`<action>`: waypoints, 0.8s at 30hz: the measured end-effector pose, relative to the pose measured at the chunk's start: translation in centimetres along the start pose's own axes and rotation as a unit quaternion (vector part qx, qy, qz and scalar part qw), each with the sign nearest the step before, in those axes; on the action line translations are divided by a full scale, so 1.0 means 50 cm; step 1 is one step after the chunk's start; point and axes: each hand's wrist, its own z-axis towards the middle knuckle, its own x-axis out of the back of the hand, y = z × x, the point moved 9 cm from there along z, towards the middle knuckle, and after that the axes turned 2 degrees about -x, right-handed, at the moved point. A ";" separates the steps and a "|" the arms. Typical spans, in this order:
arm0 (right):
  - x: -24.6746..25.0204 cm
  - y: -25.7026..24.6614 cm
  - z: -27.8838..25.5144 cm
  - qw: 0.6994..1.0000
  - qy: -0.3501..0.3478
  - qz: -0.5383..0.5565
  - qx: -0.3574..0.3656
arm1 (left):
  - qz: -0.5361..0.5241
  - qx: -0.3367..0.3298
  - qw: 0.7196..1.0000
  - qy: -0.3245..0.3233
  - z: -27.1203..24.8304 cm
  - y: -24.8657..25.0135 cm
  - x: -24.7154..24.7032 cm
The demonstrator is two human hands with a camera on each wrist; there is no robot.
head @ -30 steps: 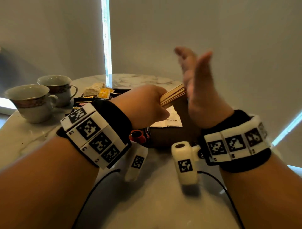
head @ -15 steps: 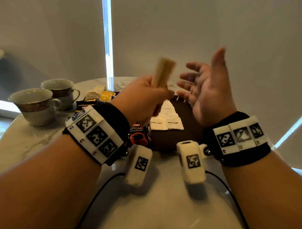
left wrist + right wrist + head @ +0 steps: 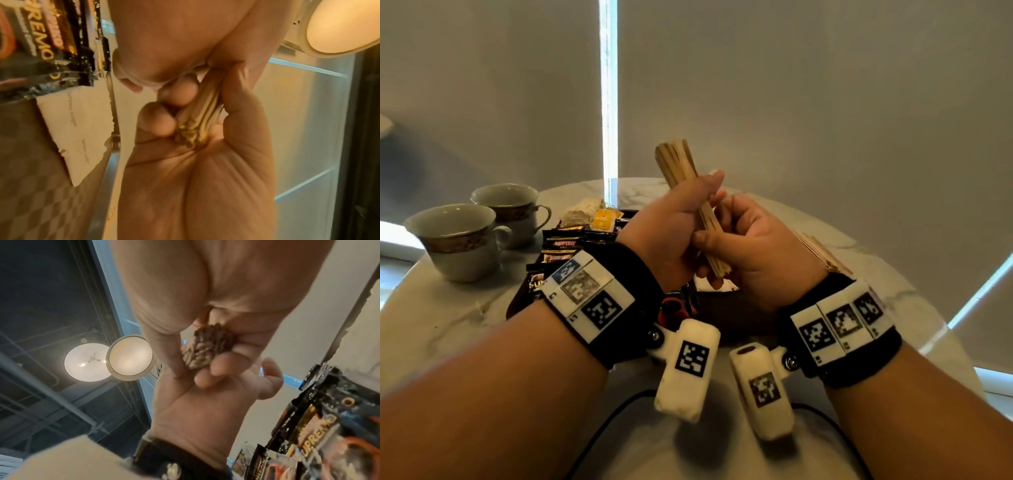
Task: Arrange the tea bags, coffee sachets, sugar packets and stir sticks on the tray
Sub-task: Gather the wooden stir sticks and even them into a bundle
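A bundle of wooden stir sticks (image 3: 677,163) stands almost upright above the dark brown tray (image 3: 726,320). My left hand (image 3: 688,205) grips its middle, fingers curled round it, seen close in the left wrist view (image 3: 197,120). My right hand (image 3: 722,236) curls its thumb and fingers round the bundle's lower end (image 3: 205,352). On the tray lie black coffee sachets (image 3: 561,245), tea bags (image 3: 585,215) at the far left, white sugar packets (image 3: 78,123) in the middle, and more stir sticks (image 3: 822,255) at the right. My hands hide much of the tray.
Two patterned teacups (image 3: 458,240) (image 3: 512,205) stand on the round marble table (image 3: 448,329) left of the tray. Grey blinds hang close behind the table. A cable runs along the near table edge (image 3: 619,404).
The left hand has lifted and turned the stick bundle from lying sideways to nearly upright. The right hand, spread beside it before, has closed round the bundle's lower end.
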 end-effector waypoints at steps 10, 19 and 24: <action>0.012 0.021 0.003 0.995 0.050 -0.026 -0.077 | -0.021 0.017 0.999 0.024 0.015 -0.024 0.012; 0.209 -0.018 0.049 0.952 0.195 -0.172 -0.162 | -0.103 0.016 0.983 0.151 0.010 0.001 0.069; 0.329 0.051 0.089 0.803 0.172 -0.485 -0.302 | -0.129 0.019 0.975 0.179 0.022 -0.007 0.105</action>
